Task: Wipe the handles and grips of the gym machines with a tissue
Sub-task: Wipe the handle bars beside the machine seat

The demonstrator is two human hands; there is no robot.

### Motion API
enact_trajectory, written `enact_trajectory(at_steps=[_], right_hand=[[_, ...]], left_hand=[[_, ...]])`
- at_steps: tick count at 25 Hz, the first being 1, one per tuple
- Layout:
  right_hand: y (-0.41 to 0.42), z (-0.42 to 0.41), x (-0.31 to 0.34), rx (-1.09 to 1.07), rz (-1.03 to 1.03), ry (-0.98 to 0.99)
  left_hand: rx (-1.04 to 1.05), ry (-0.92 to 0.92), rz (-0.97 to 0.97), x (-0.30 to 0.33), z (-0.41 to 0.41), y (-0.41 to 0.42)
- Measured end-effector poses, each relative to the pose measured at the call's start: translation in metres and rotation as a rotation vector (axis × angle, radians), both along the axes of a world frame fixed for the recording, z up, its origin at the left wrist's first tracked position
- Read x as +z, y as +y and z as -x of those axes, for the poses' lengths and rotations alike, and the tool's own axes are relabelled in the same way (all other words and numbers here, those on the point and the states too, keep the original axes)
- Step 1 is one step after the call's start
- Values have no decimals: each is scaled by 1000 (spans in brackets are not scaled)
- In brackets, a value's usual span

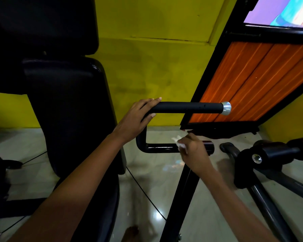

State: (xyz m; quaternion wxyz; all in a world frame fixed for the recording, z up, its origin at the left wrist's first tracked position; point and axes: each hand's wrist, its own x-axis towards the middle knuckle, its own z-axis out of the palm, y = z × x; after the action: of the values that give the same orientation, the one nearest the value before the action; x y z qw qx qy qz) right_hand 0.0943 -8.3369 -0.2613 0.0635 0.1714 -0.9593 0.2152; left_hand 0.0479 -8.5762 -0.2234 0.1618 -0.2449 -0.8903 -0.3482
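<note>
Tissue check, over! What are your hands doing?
Left hand grips upper black foam handle. Right hand pinches crumpled white tissue on lower glossy black bar. Nothing in the way.

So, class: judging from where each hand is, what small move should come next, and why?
Probably slide the right hand with its tissue along the lower grip toward its free end, since the left hand already steadies the upper handle.

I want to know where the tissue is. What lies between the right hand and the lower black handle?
In the head view, the white tissue lies there: the right hand pinches it against the lower black handle.
</note>
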Motion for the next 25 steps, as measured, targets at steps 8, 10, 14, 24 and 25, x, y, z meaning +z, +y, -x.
enact_trajectory(at_steps=[8,10,14,24,25], right_hand=[[15,-22,-15,-87,-15,13],[2,-21,-11,-84,6,50],[-14,-26,-17,64,-16,61],[-42,-29,-17,65,39,132],[-37,-27,-18,67,22,143]], left_hand=[[21,-18,-14,-1,-1,1],[23,-16,-27,-2,-1,2],[24,-15,-23,-2,-1,1],[20,-2,-10,-1,-2,1],[19,0,-5,-1,-2,1]])
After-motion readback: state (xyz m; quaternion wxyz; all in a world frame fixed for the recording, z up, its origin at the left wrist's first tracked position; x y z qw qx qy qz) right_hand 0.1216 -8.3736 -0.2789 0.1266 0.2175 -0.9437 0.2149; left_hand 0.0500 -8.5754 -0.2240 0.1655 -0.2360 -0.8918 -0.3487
